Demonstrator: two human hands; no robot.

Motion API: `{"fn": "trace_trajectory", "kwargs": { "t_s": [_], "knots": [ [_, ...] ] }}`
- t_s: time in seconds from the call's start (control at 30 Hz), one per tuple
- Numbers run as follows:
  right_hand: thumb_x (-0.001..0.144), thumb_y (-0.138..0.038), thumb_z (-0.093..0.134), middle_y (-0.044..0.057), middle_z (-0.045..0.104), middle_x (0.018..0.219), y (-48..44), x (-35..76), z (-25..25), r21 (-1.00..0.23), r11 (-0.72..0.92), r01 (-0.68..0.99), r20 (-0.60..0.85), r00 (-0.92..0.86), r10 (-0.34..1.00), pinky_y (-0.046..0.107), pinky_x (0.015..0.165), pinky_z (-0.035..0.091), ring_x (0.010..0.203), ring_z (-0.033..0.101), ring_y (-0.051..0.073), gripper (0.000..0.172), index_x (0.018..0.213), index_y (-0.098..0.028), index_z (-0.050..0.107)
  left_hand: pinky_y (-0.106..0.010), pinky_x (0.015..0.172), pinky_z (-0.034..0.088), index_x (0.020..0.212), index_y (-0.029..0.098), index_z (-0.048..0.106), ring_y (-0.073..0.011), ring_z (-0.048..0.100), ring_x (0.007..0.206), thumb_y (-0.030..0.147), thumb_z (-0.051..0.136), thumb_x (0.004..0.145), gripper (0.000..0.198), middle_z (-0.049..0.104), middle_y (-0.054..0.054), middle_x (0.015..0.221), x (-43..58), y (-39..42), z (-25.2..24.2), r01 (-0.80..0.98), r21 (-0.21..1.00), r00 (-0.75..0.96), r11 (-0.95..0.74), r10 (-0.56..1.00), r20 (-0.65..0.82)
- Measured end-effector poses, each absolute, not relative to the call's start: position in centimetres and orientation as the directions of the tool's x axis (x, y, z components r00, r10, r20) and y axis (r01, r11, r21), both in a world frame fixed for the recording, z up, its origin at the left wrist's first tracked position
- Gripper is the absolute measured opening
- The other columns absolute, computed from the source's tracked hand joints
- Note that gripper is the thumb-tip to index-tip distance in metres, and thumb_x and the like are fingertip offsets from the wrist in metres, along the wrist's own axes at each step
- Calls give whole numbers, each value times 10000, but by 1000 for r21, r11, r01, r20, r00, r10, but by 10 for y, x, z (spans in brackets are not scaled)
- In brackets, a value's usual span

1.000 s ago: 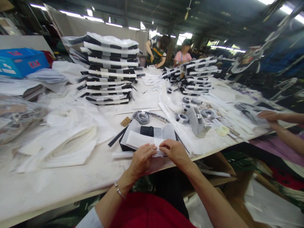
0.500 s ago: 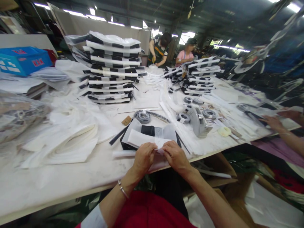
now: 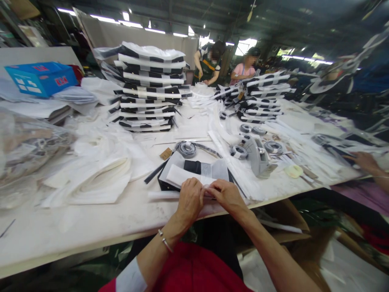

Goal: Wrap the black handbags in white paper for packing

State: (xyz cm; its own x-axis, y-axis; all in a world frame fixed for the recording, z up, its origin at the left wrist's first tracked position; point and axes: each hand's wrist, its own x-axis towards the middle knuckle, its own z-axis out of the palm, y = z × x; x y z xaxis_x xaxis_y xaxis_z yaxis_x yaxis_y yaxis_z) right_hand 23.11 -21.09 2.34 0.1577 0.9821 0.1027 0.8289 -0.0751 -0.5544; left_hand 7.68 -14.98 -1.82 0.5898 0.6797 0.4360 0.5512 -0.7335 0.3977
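The right hand's thumb and forefinger pinch the near end of a translucent wrapping strip. The left hand's fingers are bent and held together, their tips meeting the right's; whether they grip anything, I cannot tell. The strip crosses a white foam pad on a black bag, which lies near the table's front edge, directly before the person.

Taking the bag as the clock's centre, a white foam length lies at eight, folded foam sheets at nine, a brown tag at ten and a coiled strap between eleven and twelve. A grey tape dispenser stands between two and three. Farther out, a tall stack of wrapped bags rises at eleven, a second stack at one, and a blue box sits at ten. A co-worker's hand is at three.
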Motion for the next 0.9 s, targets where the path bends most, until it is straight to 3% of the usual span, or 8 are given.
{"fn": "trace_trajectory", "kwargs": {
  "t_s": [0.3,0.47,0.7,0.8,0.9],
  "knots": [
    [856,-323,619,18,710,781,-206,231,17,-566,-173,806,128,293,947,276,713,414,737,636,172,174,744,-229,712,-368,757,434,798,195,535,-230,513,821,168,561,918,125,563,-42,832,75,-142,-12,580,390,594,-715,699,397],
    [832,-313,637,17,700,774,-200,231,19,-550,-230,803,72,319,945,276,708,409,733,628,167,157,725,-233,719,-372,750,446,781,195,533,-231,525,812,137,553,901,134,564,-40,816,79,-142,-13,622,347,583,-702,711,394],
    [788,-291,668,2,676,782,-194,232,22,-578,-296,760,-10,356,935,277,713,420,738,616,162,125,680,-231,686,-352,735,476,774,203,514,-209,540,780,110,559,867,139,554,-23,795,80,-138,-15,612,391,534,-688,724,437],
    [779,-293,671,1,674,784,-192,235,21,-583,-282,762,-19,334,942,281,712,425,742,614,166,116,682,-230,673,-340,742,508,841,193,531,-196,559,797,132,542,895,83,566,-30,831,71,-136,-21,536,439,531,-721,693,488],
    [781,-301,665,0,675,785,-191,238,19,-588,-269,762,-24,316,948,277,704,425,743,615,166,117,689,-229,668,-350,863,532,971,185,576,-189,599,959,123,483,936,117,622,-74,1017,57,-134,-30,324,411,595,-852,521,612]
  ]
}}
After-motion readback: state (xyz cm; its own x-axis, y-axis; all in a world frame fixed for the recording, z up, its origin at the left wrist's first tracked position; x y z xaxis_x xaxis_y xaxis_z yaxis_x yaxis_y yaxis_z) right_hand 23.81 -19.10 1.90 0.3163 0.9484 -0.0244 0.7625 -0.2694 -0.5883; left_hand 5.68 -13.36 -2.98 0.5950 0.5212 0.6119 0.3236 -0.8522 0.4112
